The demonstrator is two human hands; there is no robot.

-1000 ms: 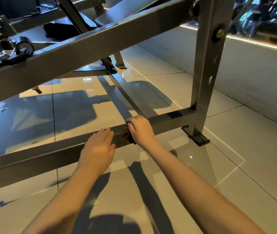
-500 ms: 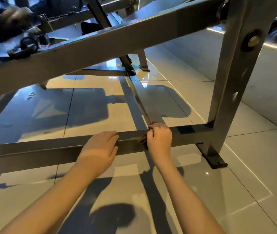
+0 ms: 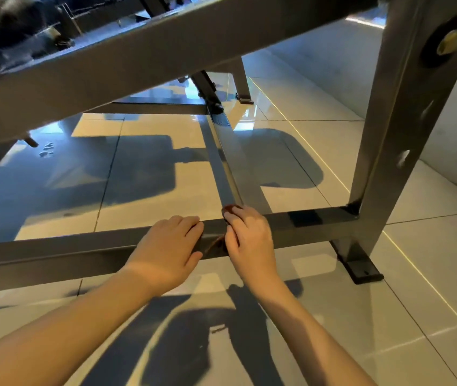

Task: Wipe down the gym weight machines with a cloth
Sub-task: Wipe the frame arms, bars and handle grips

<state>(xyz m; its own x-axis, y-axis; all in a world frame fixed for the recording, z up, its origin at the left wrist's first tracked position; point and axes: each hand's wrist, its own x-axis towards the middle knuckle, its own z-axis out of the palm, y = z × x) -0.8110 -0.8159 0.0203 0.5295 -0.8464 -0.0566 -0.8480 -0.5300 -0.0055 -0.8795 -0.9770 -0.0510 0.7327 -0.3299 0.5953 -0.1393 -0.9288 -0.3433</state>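
Left hand (image 3: pixel 166 252) rested flat on low crossbar (image 3: pixel 54 254), fingers straight and pressed together over its top edge. Right hand (image 3: pixel 249 240), just beside it, gripped dark cloth (image 3: pixel 216 245), fingers curled round it, holding it against crossbar where lengthwise rail (image 3: pixel 223 168) met it. Cloth showed only between hands and above knuckles. Crossbar ran right to upright post (image 3: pixel 389 121) with foot plate (image 3: pixel 361 270) on glossy tiled floor (image 3: pixel 333 316). Sloping beam (image 3: pixel 138 59) crossed overhead.
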